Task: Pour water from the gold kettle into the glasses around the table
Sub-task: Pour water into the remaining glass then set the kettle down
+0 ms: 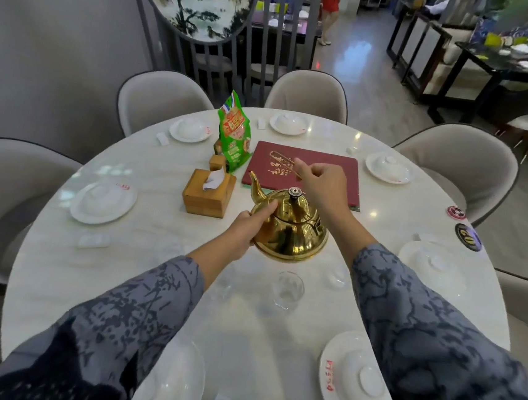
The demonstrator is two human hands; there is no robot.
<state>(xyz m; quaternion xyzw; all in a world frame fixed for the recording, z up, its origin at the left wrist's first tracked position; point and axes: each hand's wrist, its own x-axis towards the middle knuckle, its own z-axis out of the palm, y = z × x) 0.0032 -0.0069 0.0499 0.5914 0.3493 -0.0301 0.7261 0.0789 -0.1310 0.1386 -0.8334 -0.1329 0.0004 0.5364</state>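
Observation:
The gold kettle (289,228) stands near the middle of the round white table (151,285), spout pointing away to the left. My left hand (247,230) presses against the kettle's left side, thumb on its shoulder. My right hand (321,181) hovers above and behind the lid, fingers pinched on the thin raised handle. A clear glass (287,290) stands just in front of the kettle. Fainter glasses (336,276) flank it, hard to make out.
A wooden tissue box (206,194), a green snack bag (235,134) and a red menu (304,168) lie behind the kettle. White plates with upturned bowls (103,200) ring the table. Grey chairs (159,99) surround it.

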